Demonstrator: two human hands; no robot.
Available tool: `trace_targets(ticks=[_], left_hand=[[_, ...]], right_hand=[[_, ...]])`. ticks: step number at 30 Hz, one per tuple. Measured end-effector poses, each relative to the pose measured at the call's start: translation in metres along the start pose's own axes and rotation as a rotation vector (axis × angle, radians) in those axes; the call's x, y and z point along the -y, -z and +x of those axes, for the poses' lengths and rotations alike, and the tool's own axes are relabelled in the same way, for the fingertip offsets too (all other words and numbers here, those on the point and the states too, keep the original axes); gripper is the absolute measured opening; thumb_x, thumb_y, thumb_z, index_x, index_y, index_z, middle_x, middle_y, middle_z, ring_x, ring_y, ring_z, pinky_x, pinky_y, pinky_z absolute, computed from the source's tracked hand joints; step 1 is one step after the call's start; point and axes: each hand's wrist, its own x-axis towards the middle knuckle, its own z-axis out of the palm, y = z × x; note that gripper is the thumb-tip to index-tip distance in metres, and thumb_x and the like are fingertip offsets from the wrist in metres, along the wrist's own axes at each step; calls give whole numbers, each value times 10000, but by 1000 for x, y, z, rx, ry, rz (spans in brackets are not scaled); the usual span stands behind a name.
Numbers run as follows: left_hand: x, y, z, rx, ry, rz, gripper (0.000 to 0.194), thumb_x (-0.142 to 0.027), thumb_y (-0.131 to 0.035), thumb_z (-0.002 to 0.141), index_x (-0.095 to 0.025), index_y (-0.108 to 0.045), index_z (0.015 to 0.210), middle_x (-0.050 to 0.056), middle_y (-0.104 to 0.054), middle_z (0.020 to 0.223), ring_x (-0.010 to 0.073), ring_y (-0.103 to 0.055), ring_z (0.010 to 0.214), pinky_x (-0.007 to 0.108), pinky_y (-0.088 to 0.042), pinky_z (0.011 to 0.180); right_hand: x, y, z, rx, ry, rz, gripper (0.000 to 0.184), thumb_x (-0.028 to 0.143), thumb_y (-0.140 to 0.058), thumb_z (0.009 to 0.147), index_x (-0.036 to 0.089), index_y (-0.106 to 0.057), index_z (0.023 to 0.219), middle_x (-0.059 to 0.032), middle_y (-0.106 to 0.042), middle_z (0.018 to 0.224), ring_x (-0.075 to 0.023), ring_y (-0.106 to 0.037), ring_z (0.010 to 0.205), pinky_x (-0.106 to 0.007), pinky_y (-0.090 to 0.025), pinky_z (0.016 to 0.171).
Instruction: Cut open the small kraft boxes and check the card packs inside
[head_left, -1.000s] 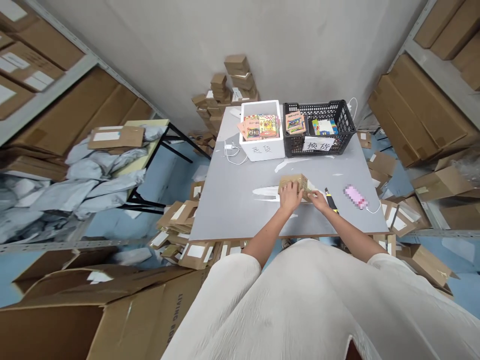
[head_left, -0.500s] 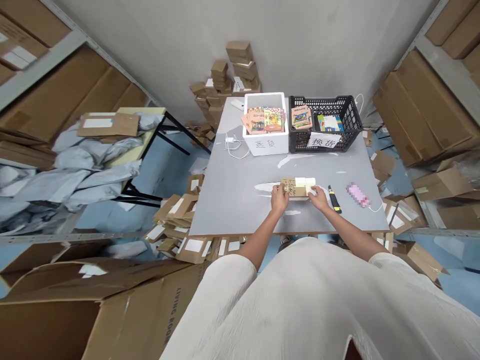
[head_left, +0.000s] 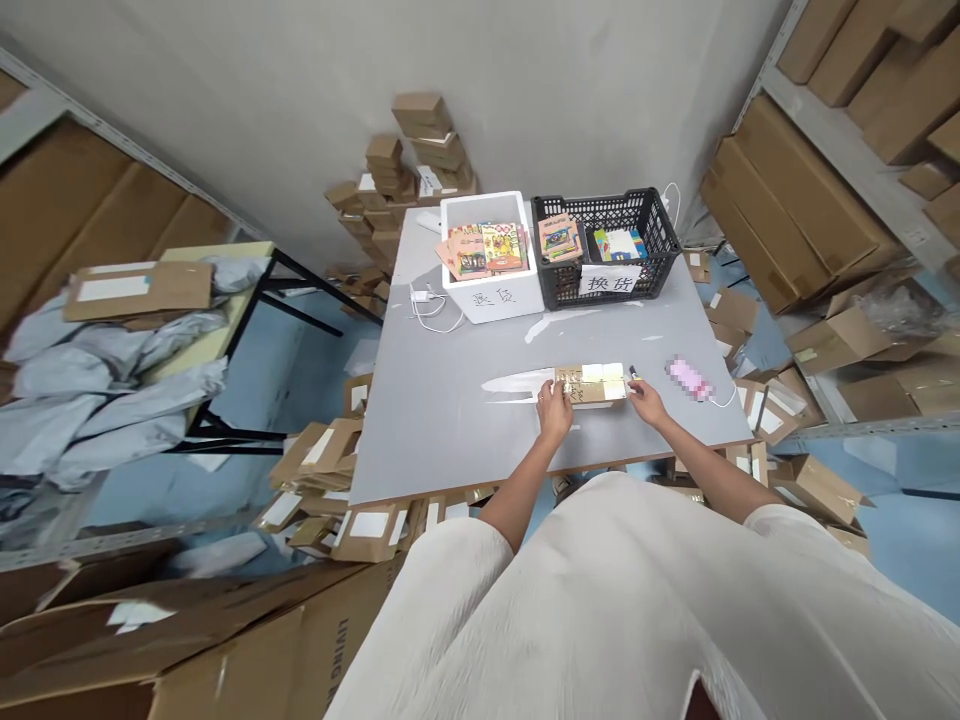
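Note:
A small brown cardboard box [head_left: 592, 385] lies on the grey table [head_left: 427, 430], with dark handwriting on its left part and pale labels on its right part. My left hand [head_left: 555, 408] grips the box's left end, thumb along the near side. Just past its right end, my right hand [head_left: 646, 402] is closed over a utility knife [head_left: 634, 373]. Only the knife's dark tip shows beyond the fingers; my hand covers the rest.
A white foam box [head_left: 504, 300] of colourful booklets and a black plastic crate [head_left: 652, 272] stand at the table's back. A blurred pink item [head_left: 690, 380] with a white cable lies right. Brown parcels [head_left: 371, 520] crowd the floor; grey bags [head_left: 120, 365] fill a side table.
My right hand has let go of the box's right end and moved right onto the utility knife. My left hand stays on the box. The view has swung to the right.

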Motion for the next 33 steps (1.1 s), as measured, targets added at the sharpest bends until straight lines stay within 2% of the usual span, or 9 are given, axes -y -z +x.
trace_targets(ticks=[3,7,11,15,22,26,30,33], left_hand=[[-8,2,-10,22,-106,83,425,-158,-541,961,-243,-657,1360,190,-505,1606,396,-460,1512,620,-437,1199],[-16,0,-26,155,-233,152,527,-121,-532,937,-254,-617,1439,170,-580,1553,362,-456,1534,597,-391,1249],[-13,-1,-35,188,-235,185,623,-133,-573,913,-239,-565,1526,178,-511,1655,375,-370,1616,613,-329,1300],[-8,-2,-39,210,-229,207,667,-151,-616,908,-240,-545,1565,181,-488,1691,386,-351,1639,622,-301,1323],[-11,-2,-40,290,-178,413,726,-168,-568,953,-200,-430,1665,168,-398,1762,365,-272,1682,569,-279,1351],[-11,-1,-38,293,-197,452,745,-172,-563,949,-211,-408,1677,160,-413,1754,358,-283,1676,563,-283,1348],[-11,0,-36,291,-194,460,724,-161,-548,956,-213,-430,1669,142,-419,1759,345,-301,1671,538,-299,1341],[-12,-1,-34,287,-201,449,696,-152,-523,970,-194,-452,1661,142,-429,1756,342,-316,1664,531,-308,1337]], right_hand=[[-17,13,8,-26,-82,-35,343,291,-646,758,234,-744,1082,-88,-790,1249,-273,-746,1088,-486,-558,1095],[-41,24,19,-41,-182,-94,321,270,-673,712,233,-743,1023,-85,-803,1149,-297,-746,1094,-491,-551,1085],[-61,25,29,-19,-190,-189,359,259,-695,703,214,-758,1053,-125,-772,1189,-331,-730,1113,-493,-542,1078],[-73,19,33,-24,-150,-311,369,264,-751,721,198,-770,1083,-180,-689,1270,-360,-690,1167,-470,-532,1065],[-66,12,30,116,-190,-660,374,310,-693,930,208,-649,1287,-175,-581,1421,-343,-590,1318,-437,-503,1077],[-59,16,32,155,-149,-732,327,332,-697,947,207,-610,1237,-179,-599,1399,-338,-590,1313,-420,-512,1041],[-52,32,41,139,-261,-603,386,292,-759,859,217,-575,1190,-143,-703,1208,-302,-688,1126,-368,-560,904],[-40,48,46,78,-380,-320,387,334,-751,847,232,-541,1157,-67,-727,972,-248,-733,904,-313,-580,759]])
